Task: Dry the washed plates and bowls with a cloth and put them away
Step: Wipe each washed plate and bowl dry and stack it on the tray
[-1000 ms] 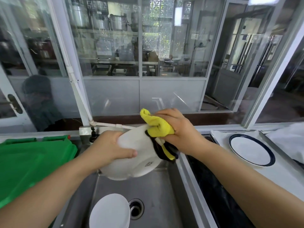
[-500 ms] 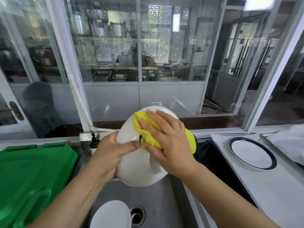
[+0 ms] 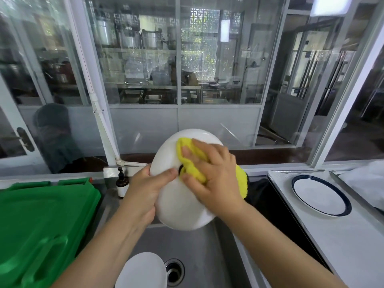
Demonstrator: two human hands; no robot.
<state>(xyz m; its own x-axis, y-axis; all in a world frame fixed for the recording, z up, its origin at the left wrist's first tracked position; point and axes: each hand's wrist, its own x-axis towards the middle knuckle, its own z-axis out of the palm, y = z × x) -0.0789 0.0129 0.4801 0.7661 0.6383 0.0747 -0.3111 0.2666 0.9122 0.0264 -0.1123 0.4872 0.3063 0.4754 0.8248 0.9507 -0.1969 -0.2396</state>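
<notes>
Above the steel sink [image 3: 207,256] I hold a white plate [image 3: 178,206] nearly upright. My left hand [image 3: 145,190] grips its left edge, thumb across the face. With fingers spread, my right hand [image 3: 214,179] presses a yellow cloth [image 3: 193,163] flat against the plate's upper face; part of the cloth hangs behind the hand on the right. Another white plate [image 3: 143,271] lies in the sink bottom beside the drain [image 3: 174,272]. A blue-rimmed plate [image 3: 321,195] rests on the tray [image 3: 353,246] at the right.
A green plastic bin lid [image 3: 41,225] fills the left side. A small dark pump bottle [image 3: 121,182] stands at the sink's back corner. White cloth [image 3: 365,181] lies at the tray's far right. Glass partitions rise right behind the counter.
The plate has been turned from lying low over the sink to nearly upright and raised. My right hand went from bunching the cloth to pressing it flat on the plate's face.
</notes>
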